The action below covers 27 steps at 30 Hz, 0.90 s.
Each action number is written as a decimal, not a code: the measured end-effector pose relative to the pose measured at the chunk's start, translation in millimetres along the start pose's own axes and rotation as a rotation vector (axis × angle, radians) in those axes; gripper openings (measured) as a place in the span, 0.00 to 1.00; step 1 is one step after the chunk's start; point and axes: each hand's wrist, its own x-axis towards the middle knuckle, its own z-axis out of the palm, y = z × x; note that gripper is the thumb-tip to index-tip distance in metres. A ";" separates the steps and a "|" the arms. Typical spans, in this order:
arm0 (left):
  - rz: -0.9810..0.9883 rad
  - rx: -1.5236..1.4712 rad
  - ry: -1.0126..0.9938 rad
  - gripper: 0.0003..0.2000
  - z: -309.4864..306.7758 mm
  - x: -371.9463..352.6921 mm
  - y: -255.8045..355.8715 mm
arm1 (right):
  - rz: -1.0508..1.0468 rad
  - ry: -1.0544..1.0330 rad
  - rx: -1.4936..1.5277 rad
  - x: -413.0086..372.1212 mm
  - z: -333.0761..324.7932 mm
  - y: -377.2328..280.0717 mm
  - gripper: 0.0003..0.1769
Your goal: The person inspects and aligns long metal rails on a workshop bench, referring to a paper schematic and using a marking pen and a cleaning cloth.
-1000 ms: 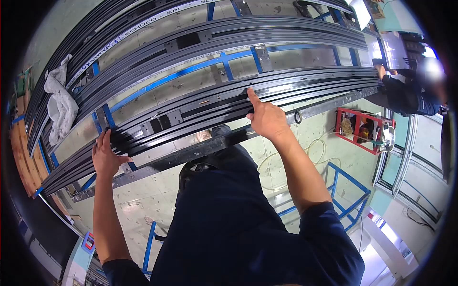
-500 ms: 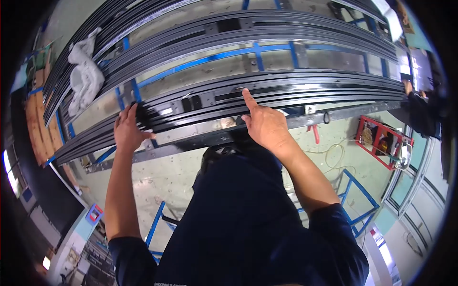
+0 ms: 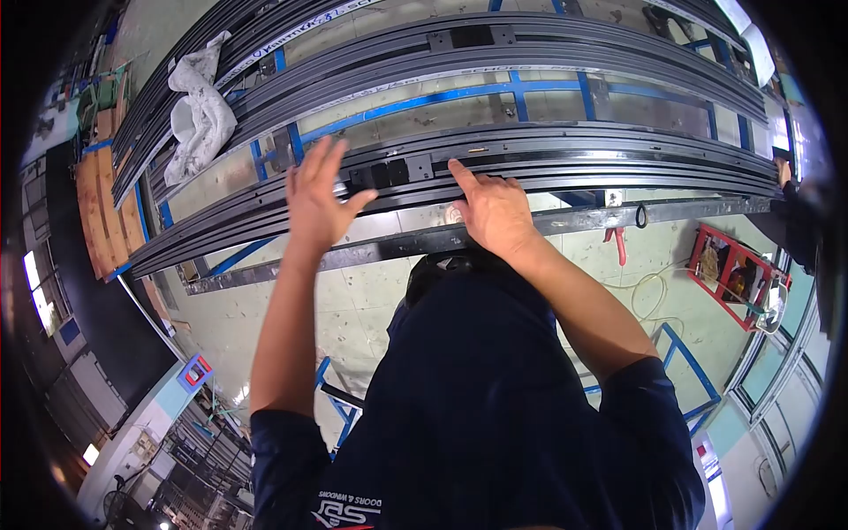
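A long dark metal profile (image 3: pixel 565 160) lies across the blue frame in front of me. My right hand (image 3: pixel 495 208) is over its near edge, the index finger stretched out to the profile's face, nothing held. Just beyond that fingertip is a small brass-coloured piece (image 3: pixel 478 149) in a groove. My left hand (image 3: pixel 318 194), slightly blurred, is above the profile with its fingers spread and holds nothing. Between the hands a dark plate (image 3: pixel 419 169) with small holes sits on the profile.
More profiles (image 3: pixel 565 55) lie farther back, with a crumpled white cloth (image 3: pixel 201 115) across them at the left. A red crate (image 3: pixel 735 278) stands on the floor at the right. At the far right, a co-worker's hand (image 3: pixel 783 172) touches the profile's end.
My left hand has moved right along the profile and lifted, its fingers now spread toward the plate. My right index finger has shifted left along the profile, nearer the plate. The view has shifted too.
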 end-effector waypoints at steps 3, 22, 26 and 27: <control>0.076 -0.143 0.128 0.29 19.3 20.3 31.5 | 0.018 -0.005 0.046 0.3 3.9 0.4 0.36; 0.099 -0.193 0.146 0.06 33.8 34.8 38.5 | 0.050 -0.038 0.076 -0.9 0.1 0.4 0.30; 0.192 -0.159 0.153 0.05 34.6 39.5 45.4 | 0.039 -0.034 0.061 -0.1 2.9 1.2 0.28; 0.176 -0.134 0.143 0.05 37.4 40.6 44.9 | 0.039 -0.029 0.058 -0.2 3.0 1.4 0.28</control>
